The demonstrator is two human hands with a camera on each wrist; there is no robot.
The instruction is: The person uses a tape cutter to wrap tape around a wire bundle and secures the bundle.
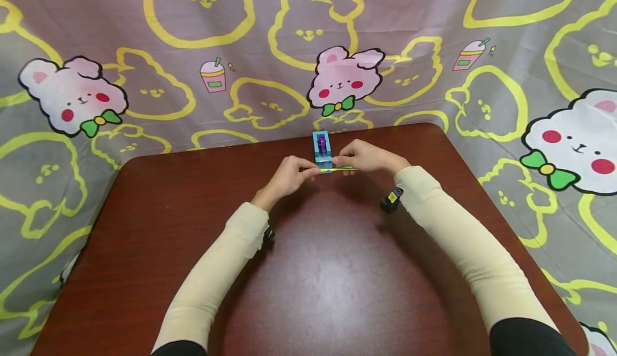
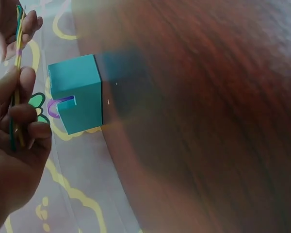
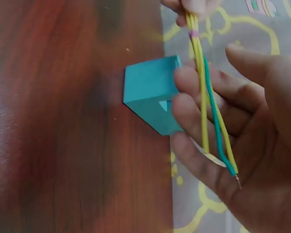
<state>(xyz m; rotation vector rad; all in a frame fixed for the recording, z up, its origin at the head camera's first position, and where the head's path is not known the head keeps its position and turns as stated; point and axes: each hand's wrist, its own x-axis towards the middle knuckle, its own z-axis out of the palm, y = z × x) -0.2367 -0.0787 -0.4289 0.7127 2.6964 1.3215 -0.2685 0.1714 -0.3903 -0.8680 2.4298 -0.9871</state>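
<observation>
My left hand (image 1: 288, 176) pinches a thin bundle of yellow and green wires (image 3: 202, 82) between thumb and fingers. A small pinkish-purple band (image 3: 193, 34) goes round the bundle near those fingertips. At the bundle's other end is my right hand (image 1: 366, 155); the right wrist view shows its thumb apart and its loosely bent fingers behind the wires. One wire end there shows bare metal. Just beyond both hands stands a teal box (image 2: 80, 94) with an open top and a purple round part (image 1: 322, 144) inside. Its near end is partly hidden by the hands.
The box stands near the far edge of a dark reddish-brown table (image 1: 328, 270). Behind and at both sides hangs a grey cloth (image 1: 270, 67) with yellow outlines and rabbit faces. A small black device (image 1: 391, 201) hangs at the right wrist.
</observation>
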